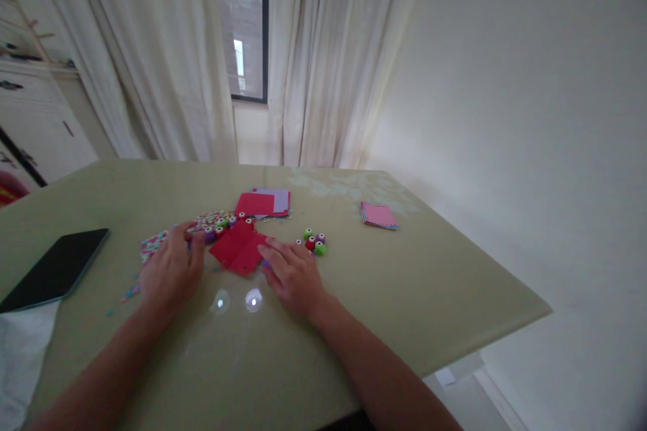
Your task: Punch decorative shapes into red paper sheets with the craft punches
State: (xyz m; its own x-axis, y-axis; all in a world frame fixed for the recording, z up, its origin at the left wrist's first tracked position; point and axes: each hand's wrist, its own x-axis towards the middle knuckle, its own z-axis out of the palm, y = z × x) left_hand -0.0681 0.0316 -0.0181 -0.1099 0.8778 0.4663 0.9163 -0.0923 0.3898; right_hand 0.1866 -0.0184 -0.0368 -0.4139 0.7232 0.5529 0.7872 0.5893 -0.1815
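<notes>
Two red squares, felt or paper [235, 247], lie side by side in front of me. My right hand [293, 276] rests with outstretched fingertips on the right edge of the red piece; something purple peeks out under those fingers. To the left, my left hand [172, 273] is over the pile of small multicoloured bits [151, 246], thumb and forefinger apart. Small coloured pieces with eye-like tops [220, 230] sit between the left hand and the red squares. A second cluster of such pieces [311, 241] stands just beyond my right hand.
Stacked red and lilac squares [263, 203] lie farther back, and a pink-topped stack [379, 215] lies to the right. A dark tablet [55, 266] and a white cloth [25, 357] are at the left. Loose bits [132, 291] lie near my left wrist. A wall borders the table's right side.
</notes>
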